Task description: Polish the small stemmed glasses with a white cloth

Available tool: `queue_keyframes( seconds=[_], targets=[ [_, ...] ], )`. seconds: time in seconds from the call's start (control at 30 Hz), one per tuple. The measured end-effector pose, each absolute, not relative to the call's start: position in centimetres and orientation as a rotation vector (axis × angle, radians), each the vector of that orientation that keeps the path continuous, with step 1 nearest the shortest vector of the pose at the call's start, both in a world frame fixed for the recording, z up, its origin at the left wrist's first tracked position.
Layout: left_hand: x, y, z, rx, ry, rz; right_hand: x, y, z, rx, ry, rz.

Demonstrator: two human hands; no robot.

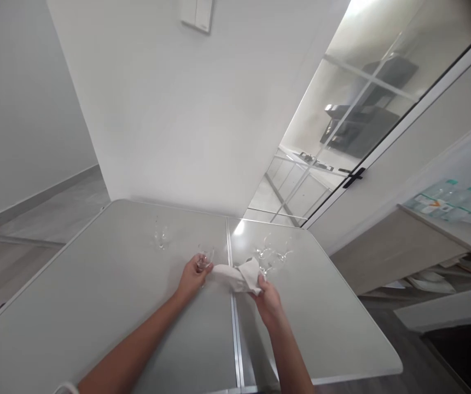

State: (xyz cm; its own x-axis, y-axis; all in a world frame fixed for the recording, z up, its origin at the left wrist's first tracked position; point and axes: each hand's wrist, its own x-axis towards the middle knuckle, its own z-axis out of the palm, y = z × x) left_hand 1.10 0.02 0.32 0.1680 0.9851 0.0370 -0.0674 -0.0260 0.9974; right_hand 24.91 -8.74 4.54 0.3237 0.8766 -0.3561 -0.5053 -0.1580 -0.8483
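My left hand is closed around a small clear drinking glass over the middle of the folding table. In my right hand is a white cloth, gripped at its right end. The cloth stretches across the table's seam, and its left end reaches my left fingers beside the glass. Behind the cloth, on the right half, stand several clear glasses, partly hidden by it. Farther left on the table is another piece of clear glassware, too faint to make out fully.
A white wall meets the table's far edge. Right of it is a glass-paned door with a black handle. A wooden shelf on the right carries bottles with green caps. The metal seam divides the tabletop.
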Motion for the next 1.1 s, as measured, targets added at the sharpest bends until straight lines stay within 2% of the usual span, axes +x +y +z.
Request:
queue_keyframes(
  seconds=[0.2, 0.4, 0.5, 0.67, 0.8, 1.0, 1.1],
  targets=[
    [1.3, -1.5, 1.6, 1.630, 0.788, 0.990, 24.7, -8.8, 7.4, -1.193, -0.430, 0.999],
    [2.2, -2.8, 0.9, 2.007, 0.911, 0.935, 21.8, -10.1, 8.2, -1.452, -1.430, 0.649],
    [2.0, -2.9, 0.8, 2.156, 0.890, 0.982, 22.0, -10.8, 9.6, -1.452, -1.609, 0.776],
    [2.0, -3.3, 1.9, 2.272, 0.780, 0.980, 23.1, -10.9, 11.6, -1.461, -1.460, 1.185],
    [2.5, -4.0, 3.0, 2.109, 0.672, 0.963, 23.1, -11.4, 11.6, -1.425, -1.522, 1.104],
    [1.9, -3.5, 4.1, 1.516, 0.405, 0.442, 24.9, -12.1, 10.9, -1.197, -1.979, 0.945],
    [2.1, -3.6, 4.2, 1.409, 0.397, 0.423, 24.7, -11.6, 11.0, -1.186, -1.939, 0.905]
  ],
)
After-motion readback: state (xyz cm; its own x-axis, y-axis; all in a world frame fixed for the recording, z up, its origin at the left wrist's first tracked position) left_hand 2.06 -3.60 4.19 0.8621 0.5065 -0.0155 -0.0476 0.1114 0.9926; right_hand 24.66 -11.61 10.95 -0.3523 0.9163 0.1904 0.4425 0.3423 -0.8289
